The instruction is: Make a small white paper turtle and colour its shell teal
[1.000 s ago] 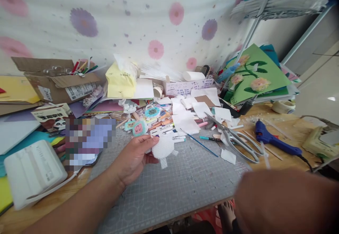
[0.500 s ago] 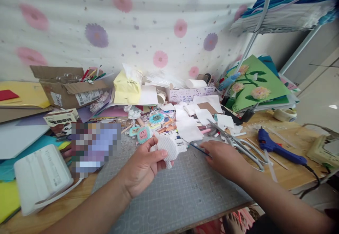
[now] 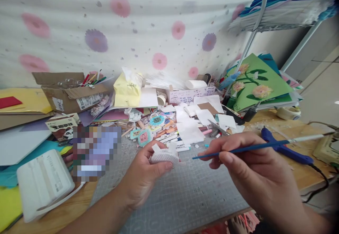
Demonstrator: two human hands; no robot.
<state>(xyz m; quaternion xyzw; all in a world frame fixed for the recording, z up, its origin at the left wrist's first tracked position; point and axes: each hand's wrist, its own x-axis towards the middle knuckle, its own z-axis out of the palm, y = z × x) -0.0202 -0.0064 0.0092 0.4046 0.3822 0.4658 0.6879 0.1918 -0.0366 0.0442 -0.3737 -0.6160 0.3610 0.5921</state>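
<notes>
Both hands raised: left hand [image 3: 141, 177] round white cutout [image 3: 164, 155], right hand [image 3: 249, 167] pinching paintbrush [image 3: 254, 147].

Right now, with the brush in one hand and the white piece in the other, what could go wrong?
1. The right hand holds the thin blue brush pinched near the middle, so its tip could wander as it nears the white textured piece.
2. The left hand has only a fingertip grip on that piece, so a push might shift it.
3. The scissors and loose paper scraps lie just behind, where the brush end could snag.
</notes>
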